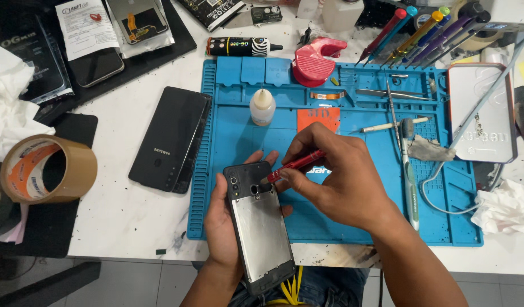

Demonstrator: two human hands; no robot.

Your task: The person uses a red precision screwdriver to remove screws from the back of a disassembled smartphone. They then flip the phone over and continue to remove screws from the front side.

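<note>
Blue work mat (239, 142) covers white table (125, 210) ahead of you. Black back cover (170, 138) lies at mat's left edge; brown tape roll (47, 169) farther left. Your left hand (222, 224) wraps opened phone (258, 227) from beneath, fingers closed round its edges, phone held over mat's near edge. Your right hand (336, 176) pinches red screwdriver (296, 165), tip at phone's top, near camera. Small white bottle (262, 107) stands upright on mat, beyond phone.
</note>
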